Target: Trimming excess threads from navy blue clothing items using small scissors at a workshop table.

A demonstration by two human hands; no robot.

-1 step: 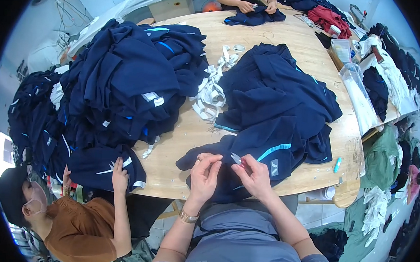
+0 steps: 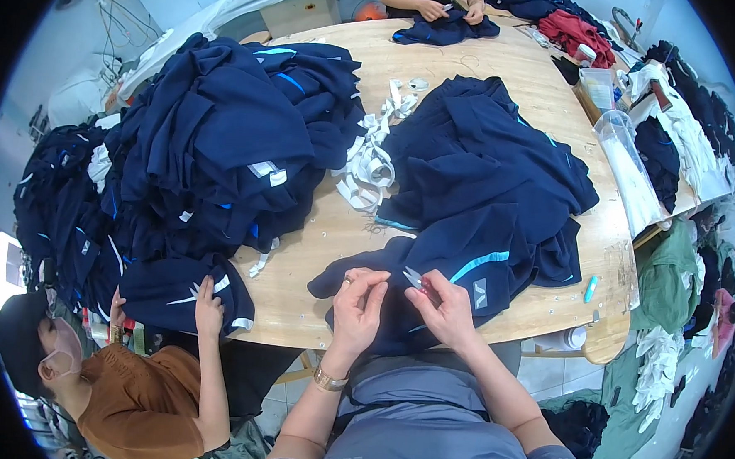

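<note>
A navy garment (image 2: 476, 227) with a light blue stripe and a small white patch lies bunched on the wooden table (image 2: 476, 69), its near edge hanging over the table's front. My left hand (image 2: 357, 302) pinches a fold of this fabric at the table edge. Right beside it, my right hand (image 2: 448, 310) grips small thread snips (image 2: 416, 279) with silver blades and a red handle. The blade tips point toward my left fingers and sit close to the pinched cloth. A gold bracelet is on my left wrist.
A tall heap of navy garments (image 2: 223, 139) fills the table's left half, with white fabric strips (image 2: 371, 159) beside it. A person in a brown shirt at lower left presses a folded navy piece (image 2: 169, 294). Another person's hands (image 2: 445, 9) work at the far end. A clear plastic container (image 2: 629, 156) stands at the right.
</note>
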